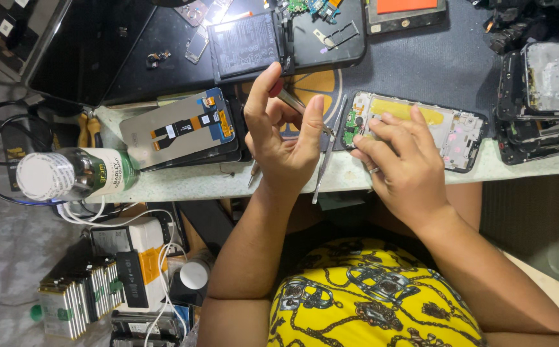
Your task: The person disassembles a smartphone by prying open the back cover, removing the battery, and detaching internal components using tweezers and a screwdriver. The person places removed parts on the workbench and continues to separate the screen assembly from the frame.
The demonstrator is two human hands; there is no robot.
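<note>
My left hand (284, 132) is raised over the bench edge, fingers curled around a thin metal tool with a red end (287, 97). My right hand (403, 164) rests flat on the left part of an opened phone frame (450, 132) with a yellow patch inside; its fingertips press beside a small green circuit board (351, 119). Silver tweezers (328, 153) lie on the bench between my two hands.
A stack of phone screens with flex cables (180, 128) lies left of my left hand. A clear bottle (74, 173) lies at the bench's left end. An opened phone with its battery (247, 45) sits further back. More phone frames (543, 103) are stacked at the right. Batteries and cables (99, 283) sit below the bench.
</note>
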